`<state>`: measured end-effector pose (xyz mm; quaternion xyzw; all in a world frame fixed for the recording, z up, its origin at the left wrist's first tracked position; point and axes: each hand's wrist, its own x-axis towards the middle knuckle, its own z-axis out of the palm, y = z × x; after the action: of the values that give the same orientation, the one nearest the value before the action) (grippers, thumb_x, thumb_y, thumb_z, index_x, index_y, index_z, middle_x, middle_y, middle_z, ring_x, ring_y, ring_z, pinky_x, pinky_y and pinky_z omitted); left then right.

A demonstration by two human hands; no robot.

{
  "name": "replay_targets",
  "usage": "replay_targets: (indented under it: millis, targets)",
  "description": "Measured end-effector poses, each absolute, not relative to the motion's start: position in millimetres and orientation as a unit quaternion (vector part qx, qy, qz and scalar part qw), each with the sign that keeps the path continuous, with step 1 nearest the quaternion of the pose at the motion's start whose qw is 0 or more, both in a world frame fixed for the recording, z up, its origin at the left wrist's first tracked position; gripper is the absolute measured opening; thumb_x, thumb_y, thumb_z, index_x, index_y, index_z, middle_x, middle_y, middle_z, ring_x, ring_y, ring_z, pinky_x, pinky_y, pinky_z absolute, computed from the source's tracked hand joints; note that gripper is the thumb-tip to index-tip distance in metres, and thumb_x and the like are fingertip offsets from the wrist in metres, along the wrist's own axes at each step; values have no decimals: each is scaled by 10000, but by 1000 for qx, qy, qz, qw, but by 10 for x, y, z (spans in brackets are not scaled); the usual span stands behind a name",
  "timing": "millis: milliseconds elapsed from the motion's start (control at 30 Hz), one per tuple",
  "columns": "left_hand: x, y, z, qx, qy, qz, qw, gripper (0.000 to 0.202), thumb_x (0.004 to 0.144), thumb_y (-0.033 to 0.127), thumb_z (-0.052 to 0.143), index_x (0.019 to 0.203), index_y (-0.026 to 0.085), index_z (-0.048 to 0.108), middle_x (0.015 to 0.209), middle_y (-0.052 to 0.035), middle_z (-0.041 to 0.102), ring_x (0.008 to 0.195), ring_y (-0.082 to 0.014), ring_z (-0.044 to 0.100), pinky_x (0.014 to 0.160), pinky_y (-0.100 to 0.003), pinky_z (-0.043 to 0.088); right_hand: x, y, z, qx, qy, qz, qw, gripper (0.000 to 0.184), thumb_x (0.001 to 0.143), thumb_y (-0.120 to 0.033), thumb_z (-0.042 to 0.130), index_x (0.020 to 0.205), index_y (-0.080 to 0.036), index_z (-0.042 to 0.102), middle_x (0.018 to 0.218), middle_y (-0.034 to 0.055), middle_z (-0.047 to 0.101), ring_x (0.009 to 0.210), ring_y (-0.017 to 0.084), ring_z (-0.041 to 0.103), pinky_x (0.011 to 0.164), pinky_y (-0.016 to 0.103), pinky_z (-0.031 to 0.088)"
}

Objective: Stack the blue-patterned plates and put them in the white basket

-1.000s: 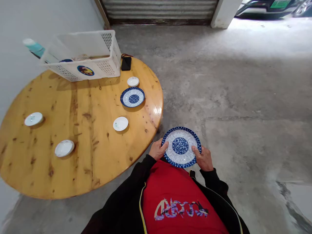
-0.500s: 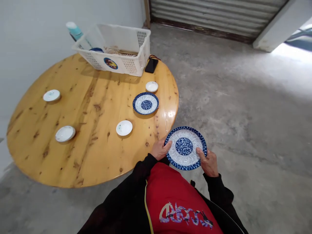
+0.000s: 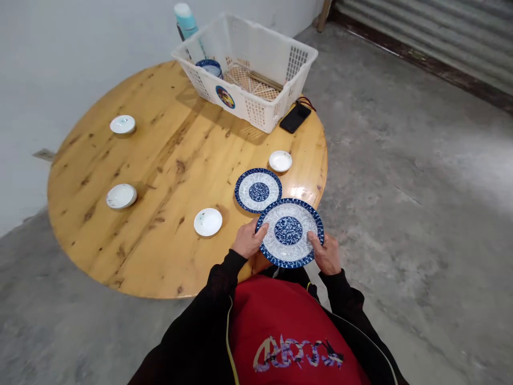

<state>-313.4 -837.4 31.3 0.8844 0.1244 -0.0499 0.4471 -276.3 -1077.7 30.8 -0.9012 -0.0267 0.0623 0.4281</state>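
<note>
Between both hands I hold a blue-and-white patterned plate (image 3: 288,231) by its rim, at the table's near right edge. My left hand (image 3: 247,239) grips the left side with the thumb on top. My right hand (image 3: 326,253) pinches the right side the same way; the fingers underneath are hidden. Just beyond, a second plate (image 3: 258,191) of the same pattern lies on the table, its near right rim overlapped in view by the held one. Beside that plate is a small white bowl (image 3: 280,161). Another small white dish (image 3: 208,222) sits left of my left hand.
On the round wooden table (image 3: 160,256) stand two more white dishes, a far one (image 3: 122,124) and a nearer one (image 3: 121,196). A white plastic basket (image 3: 256,109) at the back contains blue-patterned bowls (image 3: 209,67) and sticks. A phone (image 3: 295,117) and a turquoise bottle (image 3: 185,18) are by it.
The view has swung to the right. Both hands have carried the held plate closer to the plate on the table, so the two overlap in view. My grip stays the same.
</note>
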Motion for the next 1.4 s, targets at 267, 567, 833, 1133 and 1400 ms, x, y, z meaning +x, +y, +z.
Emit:
replay_targets:
  millis: [267, 567, 833, 1133, 1400]
  targets:
    - [-2892, -8164, 232, 887, 230, -17, 399, 324, 942, 418, 427, 728, 191, 517, 647, -25, 542, 640, -178, 534, 600, -261, 309, -1994, -10424, 161, -891, -124, 122, 419, 412, 868, -523, 456, 706, -168, 589, 639, 37, 596, 640, 176, 538, 631, 273, 412]
    - [-2453, -7968, 114, 870, 343, -15, 354, 309, 950, 412, 454, 843, 162, 599, 738, -72, 636, 751, -233, 621, 664, -276, 371, -1094, -9979, 8, -885, -241, 162, 363, 426, 880, -540, 424, 717, -175, 572, 643, 57, 614, 630, 184, 543, 600, 273, 377]
    - [-2288, -7827, 101, 868, 393, -55, 299, 368, 971, 419, 413, 1040, 135, 636, 937, -139, 720, 939, -300, 672, 771, -325, 444, -722, -9675, -128, -897, -324, 189, 234, 410, 923, -467, 390, 918, -127, 619, 792, 159, 686, 753, 278, 642, 651, 304, 381]
    - [-2179, -7806, 211, 857, 441, -169, 207, 456, 1007, 449, 299, 1203, 126, 555, 1018, -163, 723, 992, -303, 684, 827, -376, 489, -641, -9545, -102, -900, -361, 215, 111, 558, 981, -427, 361, 1381, -41, 401, 865, 156, 720, 829, 299, 680, 699, 312, 407]
    - [-2161, -7813, 191, 859, 444, -198, 160, 456, 1011, 424, 266, 1252, 112, 496, 935, -165, 731, 924, -310, 705, 805, -398, 508, -576, -9428, -7, -892, -375, 249, 41, 621, 990, -436, 333, 1470, -44, 309, 934, 179, 727, 883, 318, 693, 724, 342, 440]
